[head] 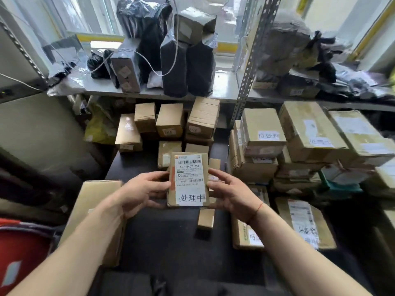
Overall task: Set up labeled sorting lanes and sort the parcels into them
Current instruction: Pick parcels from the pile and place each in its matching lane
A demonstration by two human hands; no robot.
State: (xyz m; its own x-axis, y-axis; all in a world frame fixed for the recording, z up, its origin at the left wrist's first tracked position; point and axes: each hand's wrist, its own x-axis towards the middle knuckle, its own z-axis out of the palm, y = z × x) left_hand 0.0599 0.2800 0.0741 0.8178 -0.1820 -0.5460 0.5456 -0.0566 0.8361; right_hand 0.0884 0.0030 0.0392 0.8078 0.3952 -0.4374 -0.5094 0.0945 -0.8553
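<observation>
Both hands held 1 small box [188, 179] upright over the dark counter [171, 236], its label face toward the camera: the left hand [142, 192] curled round its left edge, the right hand [229, 193] round its right edge. A white slip [190, 197] reading 处理中 sat stuck on the lower part of its label.

Just below the box, 1 tiny carton [205, 218] stood on the counter. To the left lay 1 long flat box [94, 210] under the left forearm; to the right lay 2 flat parcels [303, 223], each with a white note, the writing unclear.

Judging by the slips, labelling looked well along: 1 box [264, 127] in the right stack carried 待处理, and another box [307, 133] beside it bore a slip like the held one. That stack held roughly 8 cartons; exact count unclear. Behind the counter stood about 7 unsorted cartons [170, 120], small tags only.

The shelf [222, 86] above carried some 6 black-wrapped parcels [199, 69] and more grey bags, seemingly untouched. So most of the sorting probably remained
</observation>
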